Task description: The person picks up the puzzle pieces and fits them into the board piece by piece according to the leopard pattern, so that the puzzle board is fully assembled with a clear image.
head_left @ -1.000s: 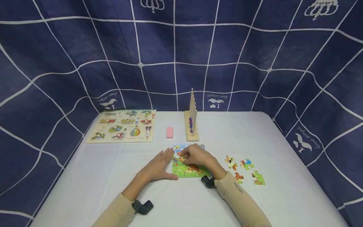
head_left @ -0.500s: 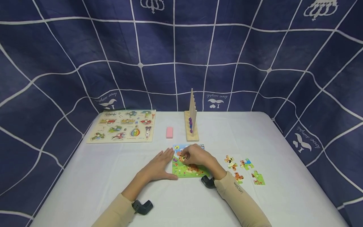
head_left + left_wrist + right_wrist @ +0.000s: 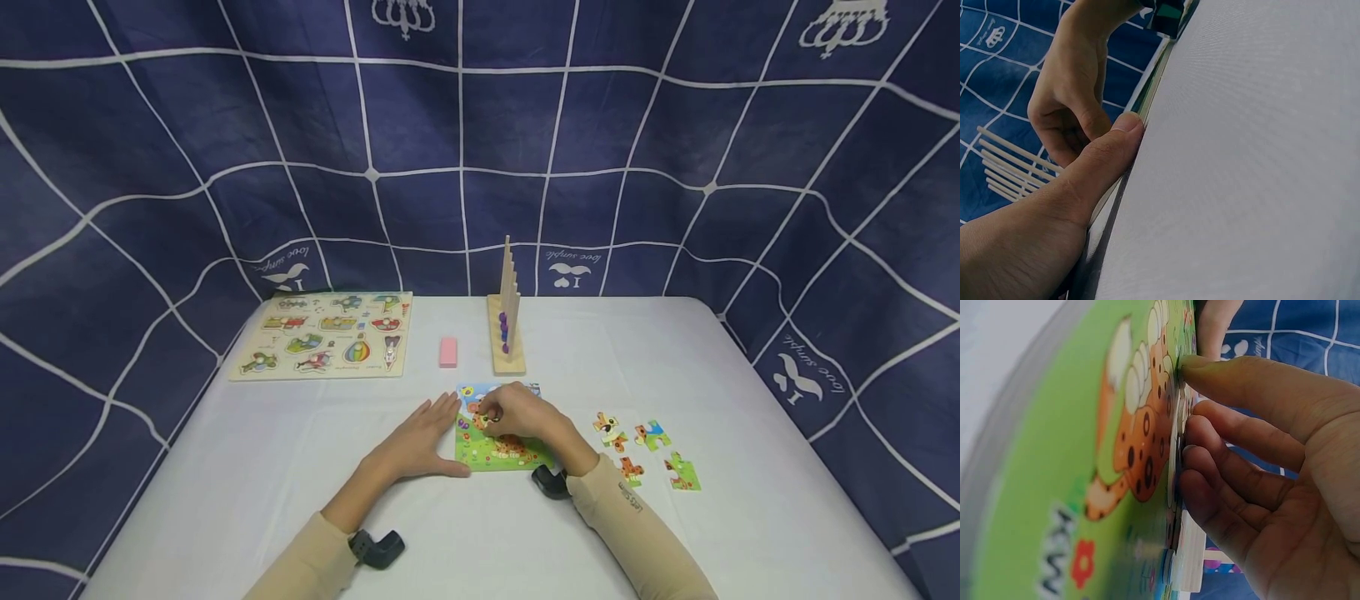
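A jigsaw board (image 3: 480, 457) with a green meadow and a spotted orange animal lies flat on the white table. My left hand (image 3: 417, 442) rests beside it, fingers spread along the left edge and the thumb at the lower left corner. Over the board's upper middle, my right hand (image 3: 522, 411) pinches a puzzle piece (image 3: 481, 419) with thumb and fingertips. The right wrist view has those fingertips right at the board's surface, around the raised edge of the piece; the fingers hide part of it. To the right lie several loose puzzle pieces (image 3: 682, 472), orange, green and blue.
A wooden vehicle puzzle board (image 3: 322, 337) lies at the back left. Behind the jigsaw stand a pink block (image 3: 448, 352) and a wooden peg stand (image 3: 510, 362) with purple and blue beads. A blue gridded cloth (image 3: 600, 125) hangs behind the table.
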A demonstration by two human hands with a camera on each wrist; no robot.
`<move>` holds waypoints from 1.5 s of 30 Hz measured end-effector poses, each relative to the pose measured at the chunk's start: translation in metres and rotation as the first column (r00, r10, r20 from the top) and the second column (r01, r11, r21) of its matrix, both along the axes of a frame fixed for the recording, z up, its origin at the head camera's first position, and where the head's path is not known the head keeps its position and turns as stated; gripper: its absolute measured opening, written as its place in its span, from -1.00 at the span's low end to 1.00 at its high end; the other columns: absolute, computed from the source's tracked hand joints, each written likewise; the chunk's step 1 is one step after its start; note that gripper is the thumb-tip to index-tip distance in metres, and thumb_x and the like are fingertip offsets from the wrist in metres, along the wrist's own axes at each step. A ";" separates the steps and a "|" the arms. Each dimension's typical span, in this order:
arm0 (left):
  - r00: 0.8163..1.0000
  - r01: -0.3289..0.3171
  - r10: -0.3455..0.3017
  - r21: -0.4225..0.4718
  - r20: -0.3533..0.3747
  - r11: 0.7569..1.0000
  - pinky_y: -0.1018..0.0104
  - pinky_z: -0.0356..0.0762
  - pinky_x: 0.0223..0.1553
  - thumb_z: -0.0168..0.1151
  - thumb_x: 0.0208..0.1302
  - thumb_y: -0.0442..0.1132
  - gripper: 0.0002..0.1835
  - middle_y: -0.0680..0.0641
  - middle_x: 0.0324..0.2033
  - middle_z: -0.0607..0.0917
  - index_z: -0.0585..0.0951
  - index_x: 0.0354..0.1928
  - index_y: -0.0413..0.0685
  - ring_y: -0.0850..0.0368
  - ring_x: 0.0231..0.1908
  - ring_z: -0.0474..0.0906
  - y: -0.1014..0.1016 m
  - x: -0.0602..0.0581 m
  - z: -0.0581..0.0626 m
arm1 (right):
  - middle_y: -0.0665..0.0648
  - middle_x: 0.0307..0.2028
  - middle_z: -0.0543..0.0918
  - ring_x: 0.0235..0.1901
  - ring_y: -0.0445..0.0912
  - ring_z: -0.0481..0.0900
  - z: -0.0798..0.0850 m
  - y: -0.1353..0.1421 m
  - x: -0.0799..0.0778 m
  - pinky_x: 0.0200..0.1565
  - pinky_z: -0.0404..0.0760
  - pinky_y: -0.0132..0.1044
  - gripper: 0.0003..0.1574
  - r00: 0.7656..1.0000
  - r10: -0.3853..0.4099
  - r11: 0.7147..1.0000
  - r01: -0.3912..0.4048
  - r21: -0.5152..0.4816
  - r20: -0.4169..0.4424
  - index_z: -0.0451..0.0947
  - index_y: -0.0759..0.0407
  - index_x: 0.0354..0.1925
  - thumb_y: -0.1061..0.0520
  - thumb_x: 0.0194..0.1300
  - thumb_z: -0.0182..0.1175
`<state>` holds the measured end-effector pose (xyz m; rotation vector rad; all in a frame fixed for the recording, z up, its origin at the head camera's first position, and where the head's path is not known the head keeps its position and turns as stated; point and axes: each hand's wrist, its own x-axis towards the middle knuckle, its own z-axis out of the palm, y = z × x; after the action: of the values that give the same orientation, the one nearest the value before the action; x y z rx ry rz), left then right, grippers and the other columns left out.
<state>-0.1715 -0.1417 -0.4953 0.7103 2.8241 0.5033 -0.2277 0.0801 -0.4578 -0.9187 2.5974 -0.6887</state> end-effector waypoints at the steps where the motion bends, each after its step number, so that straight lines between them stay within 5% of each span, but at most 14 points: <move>1: 1.000 0.000 0.000 0.000 -0.001 1.000 0.06 -0.13 0.57 0.14 -0.12 0.62 0.32 -0.06 0.55 -0.02 0.02 0.53 -0.10 0.05 0.55 -0.12 0.000 0.000 0.000 | -0.08 -0.41 0.67 -0.44 -0.28 0.50 0.000 0.000 0.000 -0.35 0.56 -0.47 -0.71 1.000 0.000 1.000 0.000 -0.001 0.000 0.71 0.17 -0.15 0.15 0.11 0.42; 45: 1.000 -0.001 0.001 0.000 -0.001 1.000 0.07 -0.14 0.57 0.14 -0.13 0.63 0.32 -0.05 0.55 -0.03 0.02 0.53 -0.08 0.05 0.55 -0.13 0.000 0.000 -0.003 | -0.08 -0.43 0.65 -0.46 -0.27 0.49 0.001 0.000 0.002 -0.38 0.54 -0.47 -0.71 1.000 -0.004 1.000 0.004 -0.002 -0.005 0.70 0.18 -0.16 0.16 0.10 0.42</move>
<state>-0.1720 -0.1418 -0.4979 0.7098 2.8252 0.5027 -0.2254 0.0797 -0.4565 -0.9170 2.6046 -0.6905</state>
